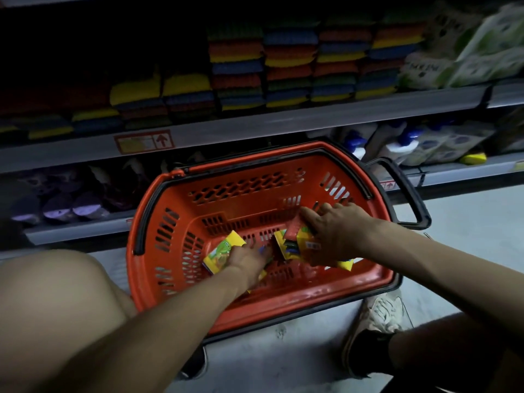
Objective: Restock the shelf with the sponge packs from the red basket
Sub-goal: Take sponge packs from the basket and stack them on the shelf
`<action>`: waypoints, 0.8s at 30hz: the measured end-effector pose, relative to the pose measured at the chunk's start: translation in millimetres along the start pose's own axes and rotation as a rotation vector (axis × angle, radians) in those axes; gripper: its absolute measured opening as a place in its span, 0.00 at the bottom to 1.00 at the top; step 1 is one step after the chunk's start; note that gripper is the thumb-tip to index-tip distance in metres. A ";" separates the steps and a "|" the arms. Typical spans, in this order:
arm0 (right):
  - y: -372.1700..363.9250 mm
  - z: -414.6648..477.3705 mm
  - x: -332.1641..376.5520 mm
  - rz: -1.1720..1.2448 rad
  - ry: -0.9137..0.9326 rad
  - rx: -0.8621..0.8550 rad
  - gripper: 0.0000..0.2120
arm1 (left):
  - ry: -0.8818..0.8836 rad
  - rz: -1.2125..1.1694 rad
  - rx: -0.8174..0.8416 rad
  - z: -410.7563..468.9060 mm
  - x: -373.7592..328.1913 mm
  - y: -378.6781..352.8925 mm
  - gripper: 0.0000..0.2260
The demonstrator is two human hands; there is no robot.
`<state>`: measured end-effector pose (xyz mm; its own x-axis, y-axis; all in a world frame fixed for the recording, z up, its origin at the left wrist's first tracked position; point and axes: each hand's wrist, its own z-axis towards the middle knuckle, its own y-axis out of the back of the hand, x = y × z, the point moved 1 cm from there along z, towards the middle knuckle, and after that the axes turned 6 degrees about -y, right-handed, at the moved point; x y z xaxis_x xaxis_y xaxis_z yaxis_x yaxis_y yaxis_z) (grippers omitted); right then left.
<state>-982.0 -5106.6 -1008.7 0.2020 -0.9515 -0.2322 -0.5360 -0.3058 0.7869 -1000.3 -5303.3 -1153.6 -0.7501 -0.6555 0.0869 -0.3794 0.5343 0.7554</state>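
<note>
Sponge packs point(295, 242) are being gathered in the red basket point(255, 177): right hand point(337, 231) clamped round several, left hand point(248, 258) grip unclear; lifting to the shelf point(255, 124) seems next.

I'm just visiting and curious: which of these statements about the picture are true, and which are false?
1. The left hand and right hand are both down in the red basket. True.
2. The basket stands on a shelf. False: it stands on the floor.
3. Colourful sponges are stacked on the shelf above it. True.
4. The basket holds nothing. False: sponge packs lie in it, at the hands.
</note>
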 end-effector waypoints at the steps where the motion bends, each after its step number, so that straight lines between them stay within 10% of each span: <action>1: -2.5 -0.1 -1.5 0.001 -0.008 0.000 0.56 | 0.006 -0.014 -0.002 2.1 -0.4 -3.8 0.37; 14: -14.4 -5.8 -8.8 0.041 -0.062 0.063 0.40 | 0.032 -0.175 0.023 25.2 -16.5 3.5 0.34; 24: -10.6 -16.5 -7.8 -0.019 -0.105 0.116 0.36 | 0.222 -0.765 -0.204 21.0 1.2 28.0 0.45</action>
<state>-964.4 -5095.4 -1005.8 0.1297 -0.9420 -0.3094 -0.6255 -0.3199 0.7116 -1023.2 -5278.0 -1146.0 -0.1910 -0.9009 -0.3897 -0.6206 -0.1968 0.7590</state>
